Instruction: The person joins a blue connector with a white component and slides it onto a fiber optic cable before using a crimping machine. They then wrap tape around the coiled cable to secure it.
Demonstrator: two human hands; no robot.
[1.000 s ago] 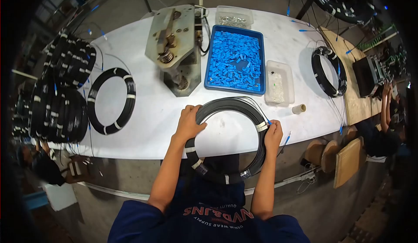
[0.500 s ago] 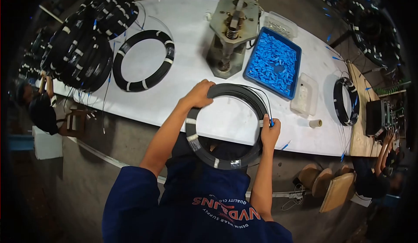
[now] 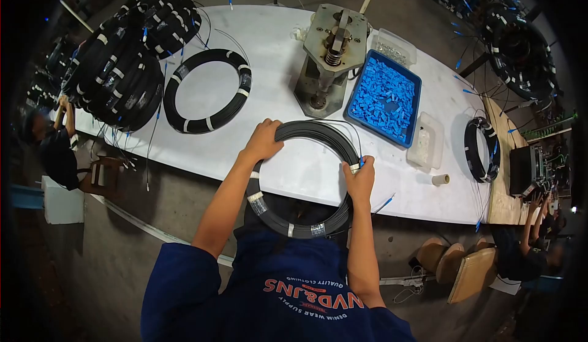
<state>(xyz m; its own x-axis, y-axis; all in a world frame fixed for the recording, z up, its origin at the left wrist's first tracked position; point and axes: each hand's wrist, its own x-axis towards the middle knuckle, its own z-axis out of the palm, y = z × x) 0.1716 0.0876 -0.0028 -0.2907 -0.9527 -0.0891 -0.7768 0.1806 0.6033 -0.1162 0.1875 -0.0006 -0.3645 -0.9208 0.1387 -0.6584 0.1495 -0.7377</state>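
Observation:
A coil of black cable (image 3: 309,129), bound with bands of white and clear tape, hangs over the table's near edge, its lower part in front of my body. My left hand (image 3: 264,141) grips the coil's upper left side, fingers wrapped over it. On the coil's right side my right hand (image 3: 360,181) is closed around the cable. A blue connector (image 3: 362,162) on a loose cable end shows at my right fingertips. Another blue-tipped cable end (image 3: 384,203) sticks out past my right wrist, over the table.
A metal press (image 3: 331,54) stands beyond the coil. Beside it are a blue tray (image 3: 350,110) of blue connectors, two clear plastic boxes and a cardboard tube (image 3: 440,179). Finished-looking coils (image 3: 208,124) lie and stack at left. Other people work at both sides.
Both hands and the coil have moved slightly left relative to the table. The view has shifted a little. My grip on the coil stays much the same.

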